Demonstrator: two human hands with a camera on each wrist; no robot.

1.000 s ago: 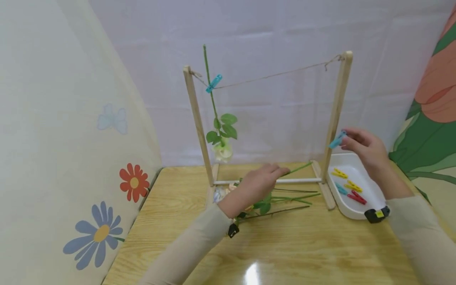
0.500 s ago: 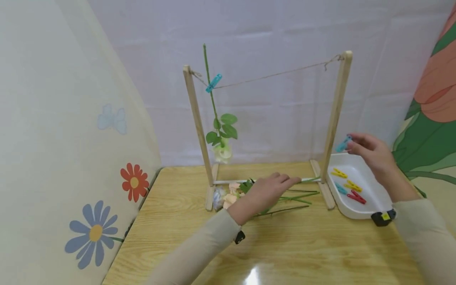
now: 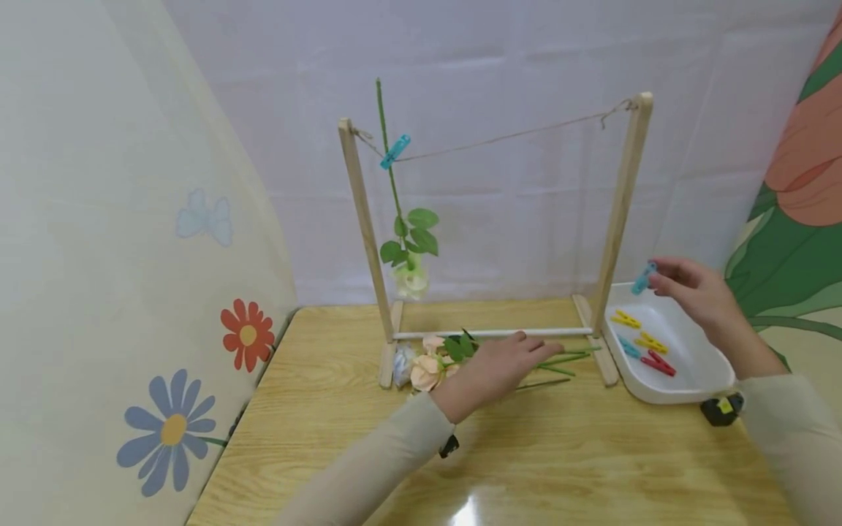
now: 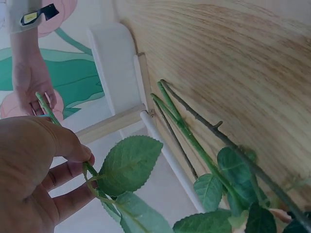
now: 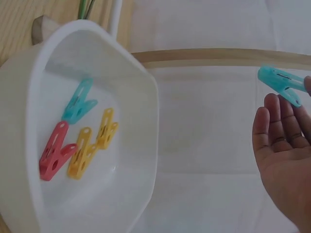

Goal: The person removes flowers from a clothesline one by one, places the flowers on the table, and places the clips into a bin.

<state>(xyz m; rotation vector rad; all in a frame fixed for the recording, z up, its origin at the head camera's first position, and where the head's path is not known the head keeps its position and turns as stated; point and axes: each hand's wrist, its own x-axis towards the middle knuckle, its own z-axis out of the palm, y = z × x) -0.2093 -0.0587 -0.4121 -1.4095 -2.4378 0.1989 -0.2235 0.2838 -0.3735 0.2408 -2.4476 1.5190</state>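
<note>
My left hand [image 3: 496,365] is over the pile of cut flowers and pinches a green flower stem [image 4: 48,109] between thumb and fingers. Serrated leaves [image 4: 129,165] grow from this stem; its bloom cannot be made out. Below the hand lie peach flowers [image 3: 427,371] and several more stems [image 4: 194,145]. My right hand [image 3: 700,292] holds a turquoise clothespin [image 5: 282,82] by one end, above the white tray's far side. A pale rose [image 3: 411,279] hangs upside down from the twine [image 3: 500,139], its stem clipped by another turquoise clothespin [image 3: 395,152].
A wooden frame [image 3: 621,219] with two posts and a white bottom bar [image 3: 526,333] stands at the back of the table [image 3: 559,460]. Right of it, the white tray [image 3: 697,394] holds yellow, red and turquoise clothespins [image 5: 80,104]. A white cloth [image 3: 500,241] hangs behind.
My left hand has shifted right and its stem has tipped lower toward the table. The right hand, still holding the clothespin, has moved right and slightly down, away from the post.
</note>
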